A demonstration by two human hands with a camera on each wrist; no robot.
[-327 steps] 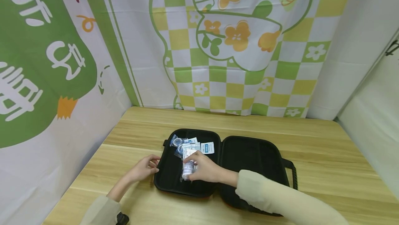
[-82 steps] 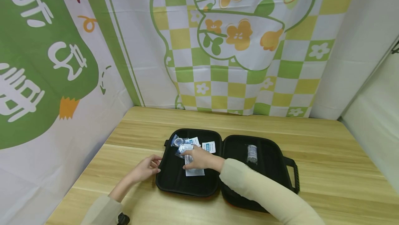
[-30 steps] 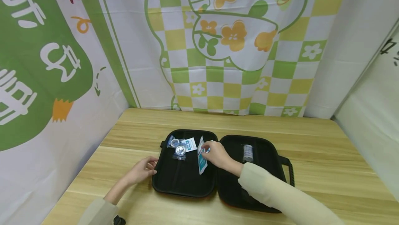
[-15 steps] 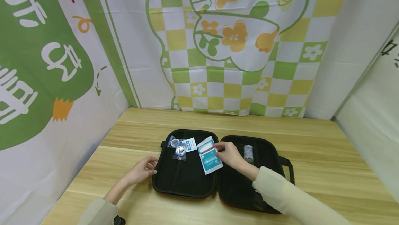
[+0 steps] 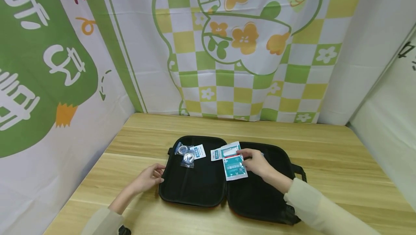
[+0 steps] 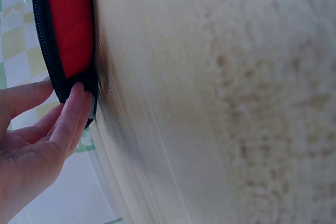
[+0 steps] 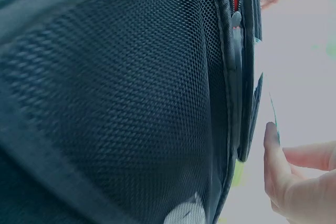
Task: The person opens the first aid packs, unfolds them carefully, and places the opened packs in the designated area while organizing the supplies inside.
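Observation:
A black zip case lies open on the wooden table, its left half (image 5: 191, 191) and right half (image 5: 260, 202) both flat. My right hand (image 5: 243, 155) pinches a white packet (image 5: 225, 151) and a teal packet (image 5: 234, 169) and holds them over the right half, near the hinge. The right wrist view shows the mesh lining (image 7: 131, 103), my fingers (image 7: 275, 171) and the thin edge of a packet (image 7: 273, 114). My left hand (image 5: 160, 174) rests with fairly straight fingers (image 6: 73, 114) against the case's left rim (image 6: 50, 61), whose outer shell is red (image 6: 73, 24).
Several small packets (image 5: 189, 153) lie at the back of the left half. A carry handle (image 5: 300, 172) sticks out on the case's right. The wooden table (image 5: 341, 162) is ringed by printed green and white curtains (image 5: 227, 47) behind and at both sides.
My right hand has lifted the packets from the left half and carried them rightward across the hinge to above the right half. The left hand has stayed at the rim.

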